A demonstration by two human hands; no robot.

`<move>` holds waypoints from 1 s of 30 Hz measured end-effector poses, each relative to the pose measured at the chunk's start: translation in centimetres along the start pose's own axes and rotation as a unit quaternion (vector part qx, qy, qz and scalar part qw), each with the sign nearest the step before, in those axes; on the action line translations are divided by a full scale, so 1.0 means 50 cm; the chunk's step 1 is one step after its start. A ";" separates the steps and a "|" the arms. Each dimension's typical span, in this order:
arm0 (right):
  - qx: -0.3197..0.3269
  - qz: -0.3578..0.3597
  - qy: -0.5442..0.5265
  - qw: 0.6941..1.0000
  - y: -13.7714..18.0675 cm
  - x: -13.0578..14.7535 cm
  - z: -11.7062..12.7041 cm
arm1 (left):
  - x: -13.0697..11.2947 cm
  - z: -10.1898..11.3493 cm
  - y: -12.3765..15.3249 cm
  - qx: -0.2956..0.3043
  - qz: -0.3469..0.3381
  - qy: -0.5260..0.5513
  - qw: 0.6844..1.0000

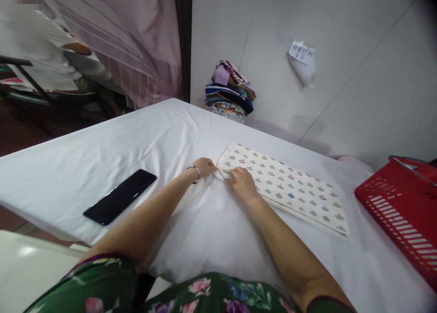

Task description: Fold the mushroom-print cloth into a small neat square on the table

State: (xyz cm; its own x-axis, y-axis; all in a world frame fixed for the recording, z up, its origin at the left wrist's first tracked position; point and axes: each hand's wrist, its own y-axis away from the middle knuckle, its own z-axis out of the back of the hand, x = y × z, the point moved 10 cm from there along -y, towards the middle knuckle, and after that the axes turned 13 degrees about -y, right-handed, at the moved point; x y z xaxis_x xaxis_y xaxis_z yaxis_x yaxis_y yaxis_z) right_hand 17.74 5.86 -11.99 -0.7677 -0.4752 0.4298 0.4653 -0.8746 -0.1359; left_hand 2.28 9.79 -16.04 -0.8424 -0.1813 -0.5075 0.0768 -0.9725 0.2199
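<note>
A cream cloth (290, 185) printed with small grey, red and blue shapes lies folded flat on the white sheet-covered table (102, 149). Both hands meet at its left corner. My left hand (204, 166), with a bracelet on the wrist, pinches the corner of the cloth with closed fingers. My right hand (241, 182) rests on the same corner, fingers curled down onto its near edge.
A black phone (120, 196) lies on the table to the left. A red plastic basket (403, 208) stands at the right edge. A stack of folded fabrics (229, 93) sits against the white wall behind. Another person in white is at the far left (41, 44).
</note>
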 end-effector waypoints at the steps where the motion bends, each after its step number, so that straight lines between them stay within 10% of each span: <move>1: 0.002 0.000 0.002 1.000 -0.002 0.002 -0.005 | -0.001 0.002 0.009 -0.010 0.000 -0.005 1.000; 12: -0.126 -0.077 -0.247 0.958 -0.005 -0.090 0.012 | -0.078 0.010 0.067 -0.093 -0.052 -0.092 0.990; 16: -0.159 -0.079 -0.311 0.934 0.000 -0.103 0.016 | -0.060 -0.017 0.055 -0.036 -0.023 -0.108 0.993; 30: -0.224 0.052 -0.220 0.948 0.024 -0.033 0.059 | -0.025 -0.049 0.039 -0.013 0.087 0.119 0.989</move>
State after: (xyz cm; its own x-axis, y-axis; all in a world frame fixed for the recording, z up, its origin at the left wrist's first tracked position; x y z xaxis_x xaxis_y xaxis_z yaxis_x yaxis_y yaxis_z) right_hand 20.85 5.86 -10.24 -0.4246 -0.5615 0.7102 0.2198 -0.8249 -0.5208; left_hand 4.78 7.77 -17.02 -0.6664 -0.3723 -0.6459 0.2254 -0.9265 0.3014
